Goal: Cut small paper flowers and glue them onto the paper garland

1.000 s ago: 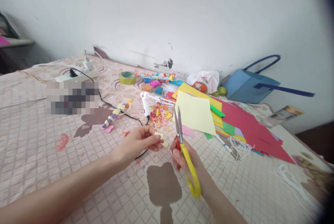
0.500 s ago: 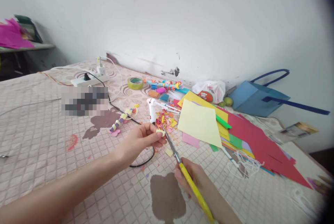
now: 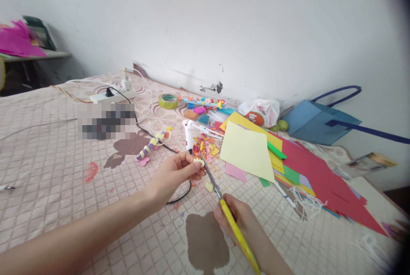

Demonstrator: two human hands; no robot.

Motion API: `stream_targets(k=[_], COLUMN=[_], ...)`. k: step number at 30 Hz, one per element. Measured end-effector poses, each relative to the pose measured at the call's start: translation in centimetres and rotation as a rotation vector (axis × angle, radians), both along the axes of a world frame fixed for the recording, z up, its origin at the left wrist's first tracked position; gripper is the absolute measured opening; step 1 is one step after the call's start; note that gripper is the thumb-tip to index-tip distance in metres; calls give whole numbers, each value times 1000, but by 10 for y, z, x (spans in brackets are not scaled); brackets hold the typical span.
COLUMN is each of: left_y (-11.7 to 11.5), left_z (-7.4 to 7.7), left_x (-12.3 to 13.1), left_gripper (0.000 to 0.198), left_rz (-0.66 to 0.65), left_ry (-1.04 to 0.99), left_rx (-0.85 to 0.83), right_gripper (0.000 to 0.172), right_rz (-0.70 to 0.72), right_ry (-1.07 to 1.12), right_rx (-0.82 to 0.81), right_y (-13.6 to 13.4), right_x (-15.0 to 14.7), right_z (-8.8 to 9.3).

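A small pale yellow paper piece is pinched between the thumb and fingers of my left hand. My right hand is closed round a pair of scissors with yellow handles. The scissors' metal blades reach up to the right edge of the paper piece; whether they touch it I cannot tell. Below the blades lies a loose pale yellow scrap. Just beyond my left hand are a white glue gun and a heap of colourful paper scraps.
Coloured paper sheets lie to the right, with tangled white string in front. A purple and yellow decorated stick is at left. Behind are a tape roll, a power strip with cords, and a blue bag.
The whole view has shifted slightly, so most things sit a little further right. Both hands keep their hold, and the scissors stay beside the paper piece.
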State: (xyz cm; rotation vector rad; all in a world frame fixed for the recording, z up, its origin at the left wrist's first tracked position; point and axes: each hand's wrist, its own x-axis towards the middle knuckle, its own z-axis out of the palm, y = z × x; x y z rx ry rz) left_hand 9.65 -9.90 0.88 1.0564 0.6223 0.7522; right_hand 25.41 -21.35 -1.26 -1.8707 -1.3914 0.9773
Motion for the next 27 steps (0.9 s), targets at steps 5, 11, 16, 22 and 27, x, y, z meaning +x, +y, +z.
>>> stream_targets(k=[5, 11, 16, 22, 27], left_y=[0, 0, 1, 2, 4], left_z=[1, 2, 2, 0, 2], left_x=[0, 0, 0, 0, -2], left_gripper=[21, 22, 22, 20, 20], left_rz=[6, 6, -4, 9, 22], left_ry=[2, -8, -22, -38, -33], left_rx=[0, -11, -35, -48, -73], right_gripper=[26, 26, 25, 24, 24], right_rz=[-2, 14, 7, 9, 7], right_ry=[13, 46, 12, 12, -18], right_rx=[28, 22, -1, -27, -41], right_y=[0, 0, 0, -1, -1], right_x=[-1, 1, 0, 0, 1], right_z=[2, 2, 4, 6, 4])
